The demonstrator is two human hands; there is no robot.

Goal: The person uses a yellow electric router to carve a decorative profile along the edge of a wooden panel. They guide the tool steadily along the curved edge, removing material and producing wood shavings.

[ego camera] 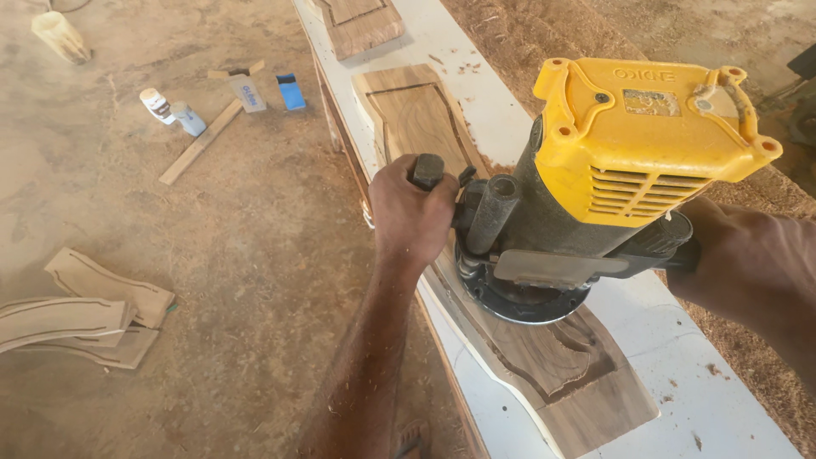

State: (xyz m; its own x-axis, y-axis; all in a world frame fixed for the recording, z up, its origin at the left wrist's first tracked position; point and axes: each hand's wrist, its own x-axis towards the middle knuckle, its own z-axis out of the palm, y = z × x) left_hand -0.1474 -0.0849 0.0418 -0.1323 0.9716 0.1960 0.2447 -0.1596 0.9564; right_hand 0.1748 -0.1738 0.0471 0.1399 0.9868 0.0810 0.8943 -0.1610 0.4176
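Gripping the dark side handles of a yellow-topped router (586, 178), the left hand (410, 212) is closed round one knob and the right hand (731, 255) wraps the other; the router's round base sits on a carved dark wood panel (552, 357) lying on the white bench (722, 408), sawdust floor (212, 255) alongside

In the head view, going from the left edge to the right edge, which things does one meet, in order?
Cut wood pieces on the floor → two small bottles → blue block → left hand → yellow router → right hand.
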